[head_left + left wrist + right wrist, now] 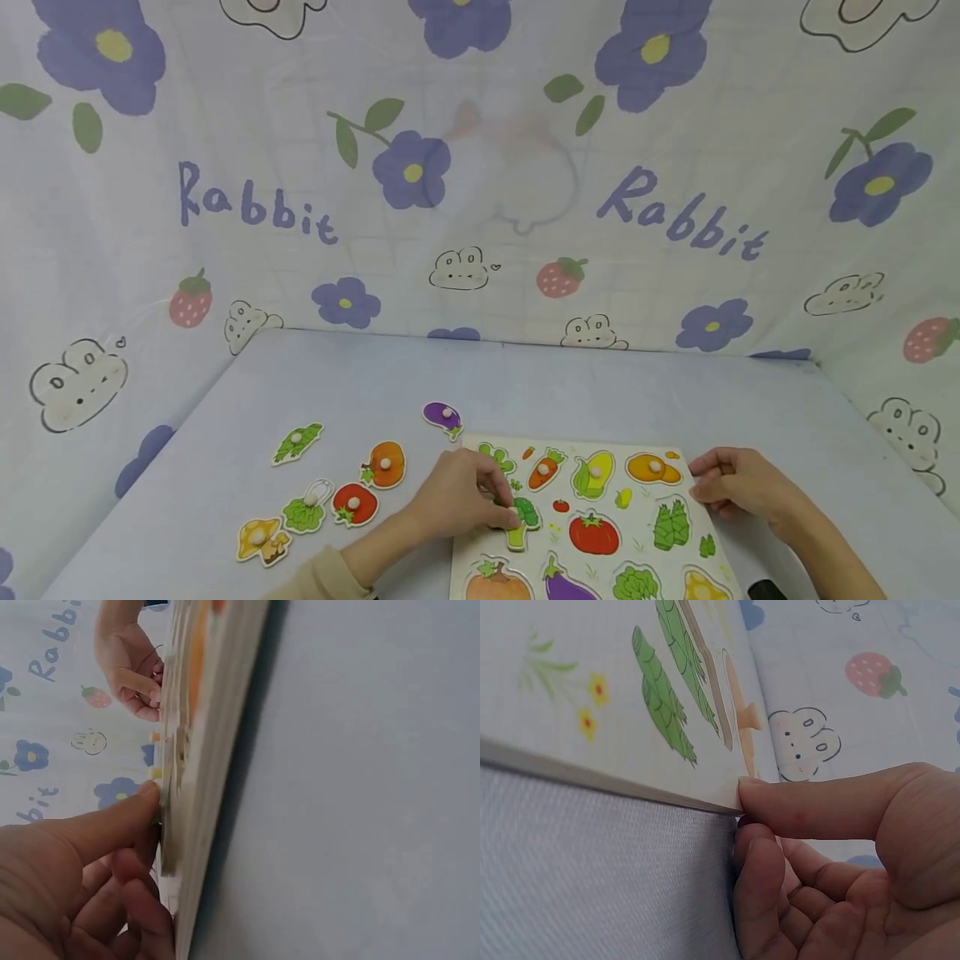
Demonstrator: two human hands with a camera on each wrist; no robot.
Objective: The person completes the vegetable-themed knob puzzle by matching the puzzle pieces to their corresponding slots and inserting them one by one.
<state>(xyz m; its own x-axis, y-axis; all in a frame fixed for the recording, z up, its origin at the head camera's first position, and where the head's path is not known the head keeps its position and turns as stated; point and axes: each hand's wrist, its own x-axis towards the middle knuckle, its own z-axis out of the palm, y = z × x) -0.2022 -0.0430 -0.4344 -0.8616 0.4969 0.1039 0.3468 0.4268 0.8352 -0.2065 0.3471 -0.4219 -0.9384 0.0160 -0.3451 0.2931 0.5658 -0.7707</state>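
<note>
A wooden vegetable puzzle board lies at the front of the table. My left hand pinches a broccoli puzzle piece over the board's left half; the fingers hide its knob. In the left wrist view, the piece is close to the board's face, and whether it is fully seated I cannot tell. My right hand grips the board's far right corner, with the thumb on top and curled fingers below. Carrot, corn and potato pieces with knobs sit in the board's far row.
Loose knobbed pieces lie left of the board: asparagus, pumpkin, tomato, lettuce and mushroom. An eggplant piece lies beyond its far left corner. A dark object shows at the near right. A printed curtain stands behind.
</note>
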